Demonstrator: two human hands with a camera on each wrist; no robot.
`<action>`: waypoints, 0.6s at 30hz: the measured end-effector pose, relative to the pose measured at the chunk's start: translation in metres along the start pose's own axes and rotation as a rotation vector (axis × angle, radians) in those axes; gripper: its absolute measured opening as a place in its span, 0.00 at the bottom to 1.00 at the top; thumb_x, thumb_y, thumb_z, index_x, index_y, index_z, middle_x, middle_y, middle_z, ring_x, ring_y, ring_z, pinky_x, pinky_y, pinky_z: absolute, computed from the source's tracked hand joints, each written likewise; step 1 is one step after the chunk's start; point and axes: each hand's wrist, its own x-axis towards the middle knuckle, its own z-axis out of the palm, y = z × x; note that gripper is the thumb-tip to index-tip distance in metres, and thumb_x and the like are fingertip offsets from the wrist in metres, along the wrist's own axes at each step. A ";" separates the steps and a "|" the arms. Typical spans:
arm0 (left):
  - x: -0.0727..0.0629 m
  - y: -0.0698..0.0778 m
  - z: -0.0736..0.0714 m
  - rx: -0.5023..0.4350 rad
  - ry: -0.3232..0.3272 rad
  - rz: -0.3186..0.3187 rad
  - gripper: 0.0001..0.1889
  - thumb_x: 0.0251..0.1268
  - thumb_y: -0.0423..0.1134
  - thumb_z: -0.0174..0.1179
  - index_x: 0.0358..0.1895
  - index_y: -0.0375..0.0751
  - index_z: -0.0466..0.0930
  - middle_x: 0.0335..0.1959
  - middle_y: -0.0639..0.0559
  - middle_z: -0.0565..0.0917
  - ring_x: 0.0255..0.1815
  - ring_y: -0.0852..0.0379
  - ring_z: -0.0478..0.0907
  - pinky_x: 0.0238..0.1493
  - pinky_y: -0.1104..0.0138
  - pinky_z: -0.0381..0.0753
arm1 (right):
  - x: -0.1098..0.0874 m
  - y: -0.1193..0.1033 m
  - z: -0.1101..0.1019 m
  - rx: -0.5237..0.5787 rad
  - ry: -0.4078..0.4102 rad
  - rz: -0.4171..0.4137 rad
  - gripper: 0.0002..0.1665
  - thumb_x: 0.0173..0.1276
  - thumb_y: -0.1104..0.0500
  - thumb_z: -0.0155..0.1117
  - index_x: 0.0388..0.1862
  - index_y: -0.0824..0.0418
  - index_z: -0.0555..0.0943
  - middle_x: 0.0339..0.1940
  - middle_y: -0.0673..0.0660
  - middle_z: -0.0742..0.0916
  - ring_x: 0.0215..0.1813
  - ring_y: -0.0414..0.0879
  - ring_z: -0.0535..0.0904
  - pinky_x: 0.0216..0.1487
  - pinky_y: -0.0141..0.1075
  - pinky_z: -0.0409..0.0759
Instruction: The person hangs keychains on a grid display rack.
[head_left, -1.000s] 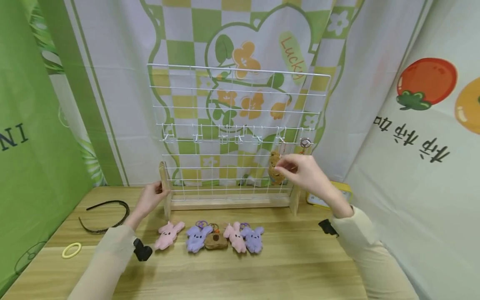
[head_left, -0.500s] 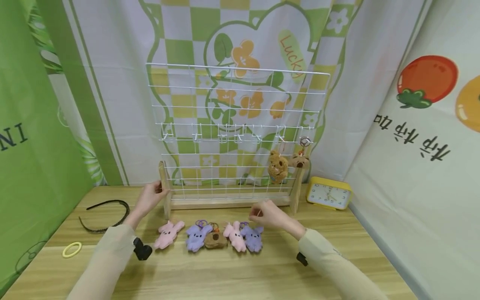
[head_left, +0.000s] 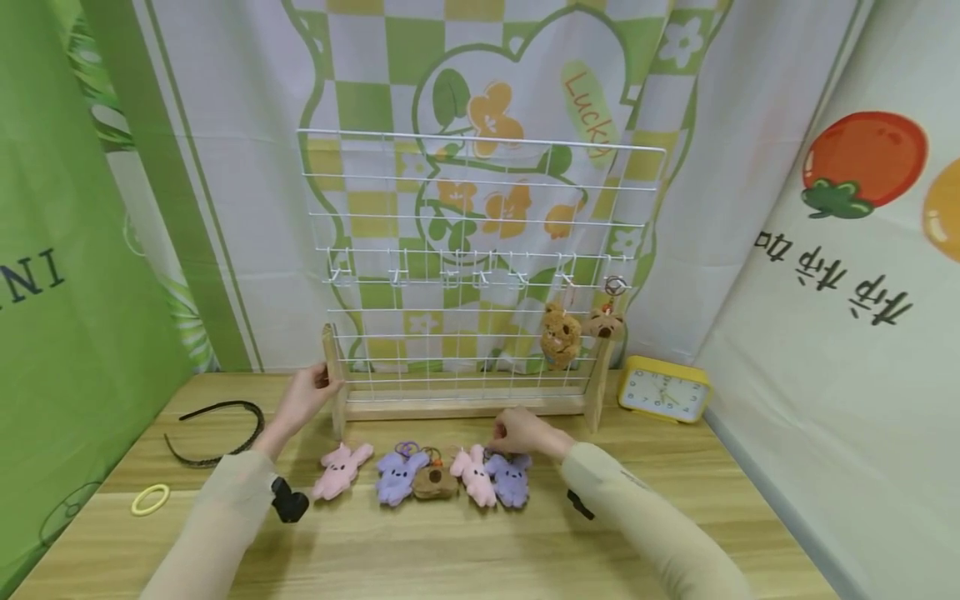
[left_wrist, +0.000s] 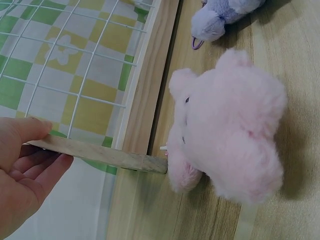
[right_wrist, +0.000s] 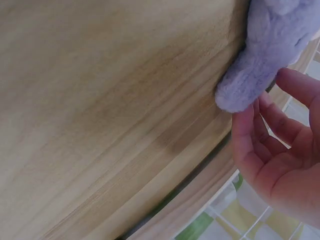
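My left hand grips the wooden side post of a white wire grid rack, thumb on one side and fingers on the other. At the top of a purple plush keychain is my right hand, fingers bent. In the right wrist view the thumb meets the plush's head and other fingertips go behind its ear; I cannot tell whether they pinch it. Beside it lies a pink plush keychain. A brown bear keychain, another purple plush and another pink plush lie to the left.
Several white hooks line the grid. A tan bear plush and a brown bear-head keychain hang at its right. A yellow clock stands right of the rack. A black headband and a yellow ring lie at left.
My right hand has come down from the hanging tan bear plush to the table, then slightly left to the top of the purple plush. My left hand stays on the post.
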 end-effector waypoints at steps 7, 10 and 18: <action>0.000 0.002 0.000 0.001 0.014 0.011 0.18 0.71 0.31 0.57 0.57 0.19 0.76 0.52 0.24 0.82 0.54 0.31 0.82 0.55 0.47 0.84 | 0.003 -0.002 -0.002 -0.011 -0.005 0.021 0.11 0.62 0.59 0.73 0.23 0.60 0.81 0.18 0.46 0.78 0.22 0.36 0.69 0.23 0.25 0.65; 0.000 0.002 -0.001 0.010 0.017 0.013 0.18 0.71 0.31 0.57 0.57 0.19 0.76 0.52 0.24 0.82 0.53 0.32 0.82 0.54 0.48 0.84 | 0.004 -0.002 -0.004 -0.013 -0.024 0.038 0.11 0.60 0.61 0.73 0.22 0.62 0.82 0.17 0.47 0.79 0.22 0.36 0.70 0.24 0.25 0.66; 0.000 0.001 0.000 0.008 0.017 0.016 0.18 0.70 0.31 0.57 0.56 0.19 0.76 0.51 0.24 0.83 0.53 0.32 0.82 0.54 0.49 0.84 | 0.008 0.003 -0.009 0.028 -0.100 0.020 0.16 0.60 0.66 0.65 0.15 0.55 0.77 0.14 0.46 0.77 0.19 0.37 0.71 0.22 0.28 0.69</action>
